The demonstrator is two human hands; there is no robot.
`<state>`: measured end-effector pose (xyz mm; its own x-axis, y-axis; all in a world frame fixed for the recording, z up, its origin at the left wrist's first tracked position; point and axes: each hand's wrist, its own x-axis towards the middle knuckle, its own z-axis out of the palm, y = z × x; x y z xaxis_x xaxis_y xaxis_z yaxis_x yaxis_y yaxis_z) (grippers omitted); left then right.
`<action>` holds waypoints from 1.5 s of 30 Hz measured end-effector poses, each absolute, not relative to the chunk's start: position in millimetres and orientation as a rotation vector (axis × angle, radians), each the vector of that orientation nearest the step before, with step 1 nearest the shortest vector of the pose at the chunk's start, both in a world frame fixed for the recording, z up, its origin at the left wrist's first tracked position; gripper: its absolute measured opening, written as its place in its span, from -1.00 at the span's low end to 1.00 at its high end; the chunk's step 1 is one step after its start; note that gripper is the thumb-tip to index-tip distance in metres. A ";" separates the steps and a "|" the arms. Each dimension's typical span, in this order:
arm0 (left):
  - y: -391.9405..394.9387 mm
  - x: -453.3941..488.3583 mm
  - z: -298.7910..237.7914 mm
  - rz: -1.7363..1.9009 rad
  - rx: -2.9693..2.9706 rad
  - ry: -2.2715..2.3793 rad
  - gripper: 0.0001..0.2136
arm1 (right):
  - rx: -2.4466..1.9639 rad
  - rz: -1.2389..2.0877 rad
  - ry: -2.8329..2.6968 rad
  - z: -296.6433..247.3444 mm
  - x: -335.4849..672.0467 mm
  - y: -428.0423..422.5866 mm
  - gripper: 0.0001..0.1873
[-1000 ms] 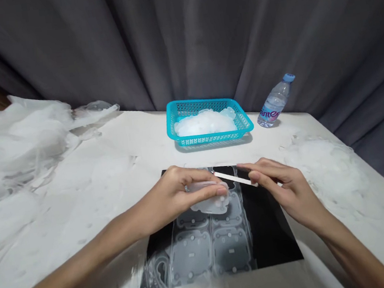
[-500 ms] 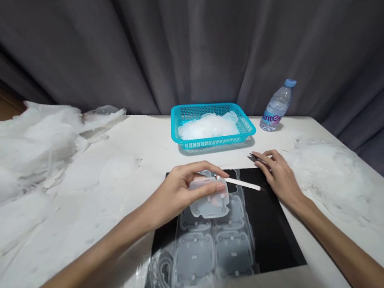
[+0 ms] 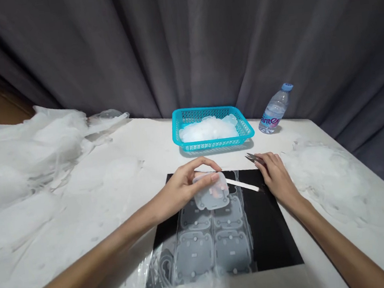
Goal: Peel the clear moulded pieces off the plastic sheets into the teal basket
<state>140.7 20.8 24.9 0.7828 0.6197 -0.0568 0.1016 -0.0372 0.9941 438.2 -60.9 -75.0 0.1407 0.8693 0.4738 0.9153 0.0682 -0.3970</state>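
Note:
Between thumb and fingers, my left hand [image 3: 186, 182] pinches a translucent, rounded-square plastic piece [image 3: 212, 199], tilted above the mat. Beneath it, on a black mat [image 3: 268, 228], lies a clear sheet of several similar rounded-square pieces [image 3: 194, 254]. A thin white stick [image 3: 243, 184] rests on the mat, its left end hidden behind the held piece. My right hand [image 3: 277, 175] rests at the mat's upper right corner, closed round dark pointed tweezers [image 3: 253, 158] whose tips point left.
Behind the mat stands a turquoise basket [image 3: 215, 144] holding a pile of translucent pieces [image 3: 207, 128]. A water bottle [image 3: 274, 112] is to its right. White filmy plastic [image 3: 21, 162] heaps over the left side; another translucent pile [image 3: 327, 178] lies at right. A grey curtain [image 3: 192, 40] hangs behind.
My left hand has turned the plastic piece slightly and moved it a little up and right. My right hand still holds the tweezers, nearly in place. The view has shifted slightly.

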 end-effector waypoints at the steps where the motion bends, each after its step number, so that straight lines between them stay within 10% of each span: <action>1: 22.1 141.0 22.2 0.469 1.586 0.633 -0.69 | -1.783 -0.095 -1.714 -75.3 438.2 -61.0 -0.62; 12: 24.9 147.7 3.9 0.388 0.968 0.583 -0.30 | -1.883 -0.325 -1.702 -75.4 441.0 -65.2 -0.53; 37: 130.1 156.4 45.4 1.135 2.023 1.015 -0.58 | -1.796 -0.115 -1.538 -72.8 433.7 -58.6 -0.50; 41: 72.6 119.6 26.7 0.734 2.362 0.682 -0.74 | -1.715 0.067 -1.626 -57.0 425.8 -64.7 -0.58; 45: 33.3 88.4 -1.0 0.325 2.588 0.478 -0.47 | -1.658 0.578 -1.800 -40.3 412.7 -73.8 -0.71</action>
